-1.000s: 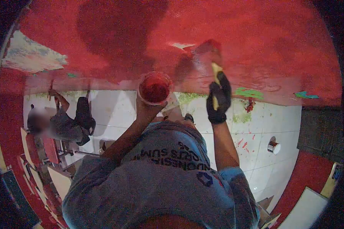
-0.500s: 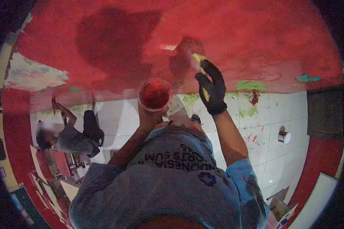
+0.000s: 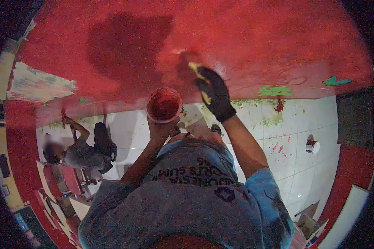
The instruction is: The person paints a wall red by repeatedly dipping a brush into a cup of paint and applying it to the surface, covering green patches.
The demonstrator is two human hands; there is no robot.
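My left hand (image 3: 161, 128) is wrapped round a tub of red paint (image 3: 164, 105), held up close to the wall with its mouth towards me. In a black glove, my right hand (image 3: 215, 92) grips a paintbrush (image 3: 194, 67) by its yellowish handle. The brush head is blurred and overlaps the red wall (image 3: 262, 37) just up and right of the tub. My hand's shadow falls on the wall around the brush.
Another person (image 3: 85, 153) is at the wall on the left, one arm raised to it. Chairs (image 3: 70, 178) stand behind them. A white can (image 3: 312, 147) sits on the tiled floor (image 3: 253, 139) at right, near red paint smears (image 3: 279, 147). A whitish patch (image 3: 41, 85) marks the wall's left.
My right hand has moved left along the wall with the paintbrush, closer to the tub. The paint tub has shifted slightly left and down in view.
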